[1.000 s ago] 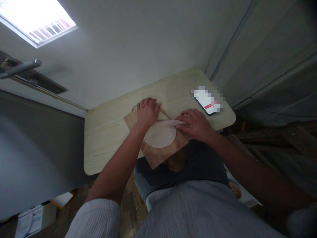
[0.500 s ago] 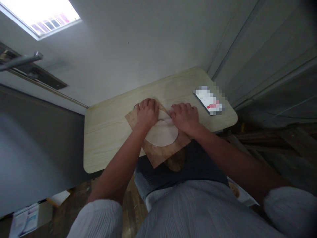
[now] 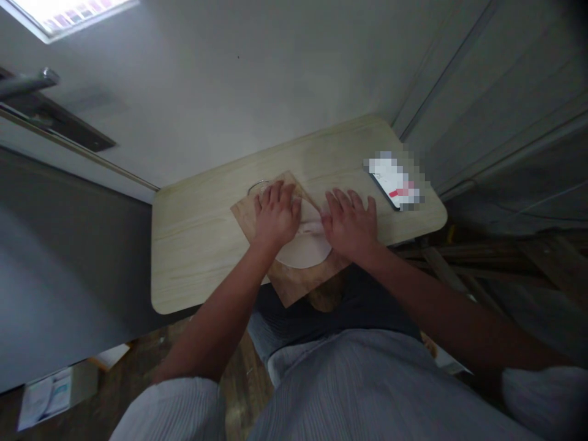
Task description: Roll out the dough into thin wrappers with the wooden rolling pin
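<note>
While both forearms reach in over the pale table (image 3: 197, 245), the two hands meet the work near its closer edge, palms down. Brown square sheet (image 3: 294, 285) set cornerwise there, one corner poking past the edge toward the lap; placed so close, I judge, to let the arms press from above. On it lies a pale disc (image 3: 303, 254), its far part hidden by the hands, and across the disc a pale bar (image 3: 311, 228) shows in the gap between them

Left hand (image 3: 278, 214): fingers nearly straight, slightly parted, pointing away from the body, over the sheet's left part; nothing gripped that I can see. Right hand (image 3: 351, 223): fingers stretched and spread wider, tips on or just above bare tabletop, thumb side against the bar's visible end. Flat palms seem to suit pressing more than grasping; whether the bar runs under either palm, I cannot tell

A thin curved wire (image 3: 255, 185) arcs beyond the left fingertips, purpose unclear. A phone (image 3: 395, 184), screen lit and partly blurred out, lies right of the right hand, apart from the sheet, probably kept there to be glanced at without crowding the work
</note>
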A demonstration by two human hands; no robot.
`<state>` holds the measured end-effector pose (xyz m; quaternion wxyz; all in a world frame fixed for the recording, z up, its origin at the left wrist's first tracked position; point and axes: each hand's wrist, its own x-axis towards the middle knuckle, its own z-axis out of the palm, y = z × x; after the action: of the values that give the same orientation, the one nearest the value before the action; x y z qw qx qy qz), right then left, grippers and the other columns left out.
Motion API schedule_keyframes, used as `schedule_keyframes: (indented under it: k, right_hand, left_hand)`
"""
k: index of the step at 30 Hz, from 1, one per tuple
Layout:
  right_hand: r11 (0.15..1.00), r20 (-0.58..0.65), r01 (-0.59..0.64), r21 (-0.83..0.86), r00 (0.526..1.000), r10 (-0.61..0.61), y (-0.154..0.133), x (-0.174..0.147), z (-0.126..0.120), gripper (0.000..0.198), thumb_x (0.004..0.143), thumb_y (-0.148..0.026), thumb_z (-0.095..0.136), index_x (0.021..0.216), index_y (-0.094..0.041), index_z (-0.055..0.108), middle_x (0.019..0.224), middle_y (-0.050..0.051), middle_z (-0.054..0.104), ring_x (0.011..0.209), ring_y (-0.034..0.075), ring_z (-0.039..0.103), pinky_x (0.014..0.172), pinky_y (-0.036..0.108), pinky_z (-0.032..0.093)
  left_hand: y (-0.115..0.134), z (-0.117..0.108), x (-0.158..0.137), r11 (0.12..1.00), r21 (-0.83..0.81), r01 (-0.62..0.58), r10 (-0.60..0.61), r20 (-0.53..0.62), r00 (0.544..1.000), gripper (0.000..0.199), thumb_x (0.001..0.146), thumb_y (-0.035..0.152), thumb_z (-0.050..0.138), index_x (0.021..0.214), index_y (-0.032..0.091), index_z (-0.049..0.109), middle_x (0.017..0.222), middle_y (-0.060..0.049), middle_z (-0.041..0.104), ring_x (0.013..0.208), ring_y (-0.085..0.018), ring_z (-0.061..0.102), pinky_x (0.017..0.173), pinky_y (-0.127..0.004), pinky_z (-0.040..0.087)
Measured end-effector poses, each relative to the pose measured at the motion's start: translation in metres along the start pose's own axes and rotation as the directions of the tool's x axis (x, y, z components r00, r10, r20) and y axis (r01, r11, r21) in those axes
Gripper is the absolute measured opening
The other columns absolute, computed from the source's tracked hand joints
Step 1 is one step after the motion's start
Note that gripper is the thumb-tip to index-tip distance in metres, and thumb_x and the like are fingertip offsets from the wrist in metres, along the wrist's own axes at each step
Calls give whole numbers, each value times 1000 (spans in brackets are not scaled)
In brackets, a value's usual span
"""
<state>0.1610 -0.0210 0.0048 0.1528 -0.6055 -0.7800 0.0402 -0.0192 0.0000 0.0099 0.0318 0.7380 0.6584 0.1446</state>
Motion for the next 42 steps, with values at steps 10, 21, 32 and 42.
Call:
schedule_keyframes:
  k: [10, 21, 32, 42]
  right_hand:
    - [999, 12, 20, 37, 1000, -21, 0, -33, -2, 52, 103, -39, 33, 147, -15, 49, 154, 15, 48, 140, 38, 38, 113, 63, 17]
    - [989, 85, 117, 86, 989, -125, -2, -90, -18, 58, 102, -37, 40, 155, -14, 36, 160, 16, 37, 147, 33, 32, 117, 63, 12]
    - [963, 146, 119, 243, 977, -158, 19, -106, -36, 46, 92, -35, 60, 137, -28, 58, 132, 11, 65, 125, 35, 53, 107, 59, 35]
    - [931, 205, 101, 352, 962, -181, 51, -80, -32, 25, 92, -41, 63, 112, -29, 72, 100, 9, 68, 96, 30, 60, 86, 49, 50]
  left_hand:
    - [10, -3, -31, 1000, -14, 27, -27, 12, 1000, 49, 102, 47, 36, 147, 30, 45, 159, -7, 42, 147, -32, 33, 122, -59, 17]
    - [24, -10, -89, 998, -36, 52, -50, 38, 998, 51, 101, 43, 40, 150, 29, 44, 160, -4, 41, 151, -30, 29, 125, -62, 3]
    - [30, -17, -132, 994, -69, 79, -72, 101, 992, 56, 99, 44, 49, 153, 41, 37, 156, 2, 46, 149, -28, 35, 126, -61, 6]
    - [4, -31, -124, 981, -166, 97, -70, 161, 984, 44, 100, 45, 43, 143, 43, 51, 150, 5, 53, 150, -27, 33, 125, -62, 12]
